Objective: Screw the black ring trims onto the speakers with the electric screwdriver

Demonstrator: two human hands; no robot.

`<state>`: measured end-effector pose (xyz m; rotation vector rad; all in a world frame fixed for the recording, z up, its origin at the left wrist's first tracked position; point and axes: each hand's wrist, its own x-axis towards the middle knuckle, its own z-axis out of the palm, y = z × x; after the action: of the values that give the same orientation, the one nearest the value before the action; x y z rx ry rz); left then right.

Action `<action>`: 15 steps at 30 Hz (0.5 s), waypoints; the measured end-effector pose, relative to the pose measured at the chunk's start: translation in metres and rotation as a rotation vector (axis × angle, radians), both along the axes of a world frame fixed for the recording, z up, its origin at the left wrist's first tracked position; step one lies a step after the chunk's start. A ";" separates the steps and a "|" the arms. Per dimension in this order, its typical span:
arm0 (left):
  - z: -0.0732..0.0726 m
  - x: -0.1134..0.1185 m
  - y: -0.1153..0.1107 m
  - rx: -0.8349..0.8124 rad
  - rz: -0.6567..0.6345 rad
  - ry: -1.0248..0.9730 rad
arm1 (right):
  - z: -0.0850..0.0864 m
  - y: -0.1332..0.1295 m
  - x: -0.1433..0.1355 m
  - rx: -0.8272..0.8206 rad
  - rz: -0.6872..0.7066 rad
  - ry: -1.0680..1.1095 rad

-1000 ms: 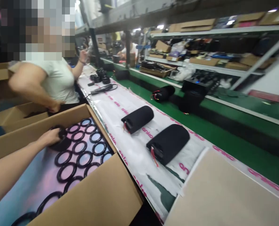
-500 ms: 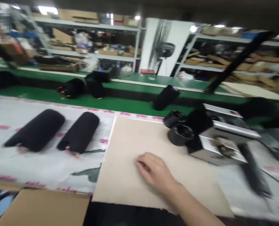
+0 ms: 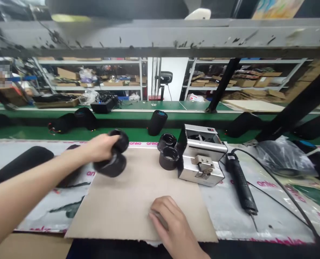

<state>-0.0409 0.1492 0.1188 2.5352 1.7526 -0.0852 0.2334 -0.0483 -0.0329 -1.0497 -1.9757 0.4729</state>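
My left hand reaches in from the left with its fingers closed on a pair of black cylindrical plastic housings, one behind the other, above the left part of the cardboard sheet. My right hand rests near the front of that sheet, fingers curled and nothing visible in them. Two similar black housings stand at the sheet's far right corner, against a silver metal screw feeder. Black fabric-covered cylinders lie at left, partly hidden by my left arm.
A black electric screwdriver lies right of the feeder, its cable curving to the right. Several black speakers stand or lie along the green strip. A clear plastic bag is at right. A metal shelf beam crosses overhead.
My left hand has come into view, holding two black housings over the cardboard. My right hand sits lower in the picture, still curled. The camera view has shifted, bringing the overhead beam and the whole screwdriver into sight.
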 end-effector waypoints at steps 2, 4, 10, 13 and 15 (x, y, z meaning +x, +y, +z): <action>-0.009 0.052 0.021 -0.045 -0.093 0.068 | -0.006 0.000 0.003 0.001 -0.004 0.057; -0.021 0.096 0.040 -0.082 -0.167 0.119 | -0.011 0.001 0.002 0.002 -0.008 0.097; -0.043 0.149 0.062 -0.154 -0.240 0.221 | -0.020 0.005 0.000 0.047 -0.013 0.170; -0.043 0.155 0.063 -0.182 -0.232 0.231 | -0.024 0.008 0.000 0.067 -0.016 0.188; -0.041 0.157 0.062 -0.210 -0.222 0.220 | -0.025 0.010 0.001 0.075 -0.011 0.196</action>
<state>0.1164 0.2115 0.0783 2.6325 1.4247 -0.5479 0.2340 -0.0385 -0.0577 -0.9310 -1.7994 0.4739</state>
